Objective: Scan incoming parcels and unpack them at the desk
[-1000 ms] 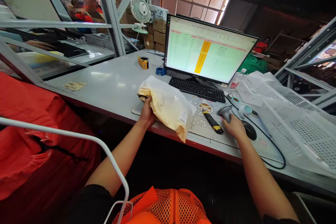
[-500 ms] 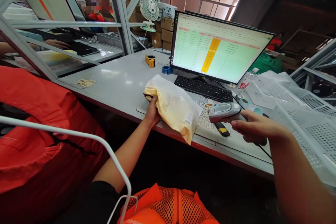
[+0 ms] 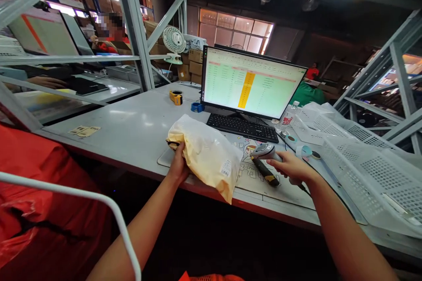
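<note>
My left hand (image 3: 180, 164) grips the left end of a white and yellowish plastic mailer bag (image 3: 204, 149), thumb on top. The bag is tilted over the table's front edge, with a small barcode label (image 3: 226, 168) facing up near its right end. My right hand (image 3: 292, 167) is closed round the handle of a grey barcode scanner (image 3: 264, 151), whose head points left at the bag. Just below the scanner, a black and yellow utility knife (image 3: 265, 172) lies on the printed desk mat (image 3: 245, 180). Some right-hand fingers are hidden beneath the handle.
A monitor (image 3: 253, 83) and black keyboard (image 3: 242, 127) stand behind the bag. White perforated baskets (image 3: 372, 175) fill the table's right side. Yellow tape (image 3: 176, 97) and a blue ring (image 3: 197, 107) lie further back. A red sack (image 3: 49, 202) and white tube (image 3: 82, 193) are at left. Another person sits beyond the frame.
The camera view has tilted up and shifted right. My right hand has drawn the scanner slightly lower and its head looks turned more toward the bag. My left hand keeps its hold.
</note>
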{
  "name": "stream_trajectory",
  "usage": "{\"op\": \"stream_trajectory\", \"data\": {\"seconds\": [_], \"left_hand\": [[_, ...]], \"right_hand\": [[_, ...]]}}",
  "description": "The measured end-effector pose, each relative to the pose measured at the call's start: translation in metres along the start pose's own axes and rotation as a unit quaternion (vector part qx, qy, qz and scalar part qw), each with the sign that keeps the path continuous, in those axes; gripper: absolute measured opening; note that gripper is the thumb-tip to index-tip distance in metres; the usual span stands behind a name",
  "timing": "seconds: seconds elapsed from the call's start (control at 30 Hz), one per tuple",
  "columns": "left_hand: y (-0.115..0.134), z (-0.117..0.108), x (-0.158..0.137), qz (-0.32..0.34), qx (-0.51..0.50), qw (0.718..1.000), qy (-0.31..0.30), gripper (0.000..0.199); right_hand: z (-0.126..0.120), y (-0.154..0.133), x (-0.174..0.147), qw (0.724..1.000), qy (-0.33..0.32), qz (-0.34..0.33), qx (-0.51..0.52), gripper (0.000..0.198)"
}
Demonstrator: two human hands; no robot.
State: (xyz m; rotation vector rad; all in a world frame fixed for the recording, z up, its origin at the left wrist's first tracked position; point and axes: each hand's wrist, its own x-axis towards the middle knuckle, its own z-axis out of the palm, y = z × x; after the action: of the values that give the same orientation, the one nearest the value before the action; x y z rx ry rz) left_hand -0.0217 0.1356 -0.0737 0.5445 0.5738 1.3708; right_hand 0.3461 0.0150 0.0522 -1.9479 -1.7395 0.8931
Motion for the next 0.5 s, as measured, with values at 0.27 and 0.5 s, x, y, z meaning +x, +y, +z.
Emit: {"op": "stream_trajectory", "data": {"seconds": [0.27, 0.5], "left_hand": [[0.003, 0.004, -0.004, 0.003, -0.003, 1.0, 0.008, 0.045], [0.003, 0.003, -0.005, 0.012, -0.007, 1.0, 0.002, 0.046]], "right_hand": [[-0.05, -0.03, -0.046, 0.99, -0.111, 0.031, 0.08, 0.059], [-0.053, -0.077, -0.055, 0.976, -0.212, 0.021, 0.047, 0.061]]}}
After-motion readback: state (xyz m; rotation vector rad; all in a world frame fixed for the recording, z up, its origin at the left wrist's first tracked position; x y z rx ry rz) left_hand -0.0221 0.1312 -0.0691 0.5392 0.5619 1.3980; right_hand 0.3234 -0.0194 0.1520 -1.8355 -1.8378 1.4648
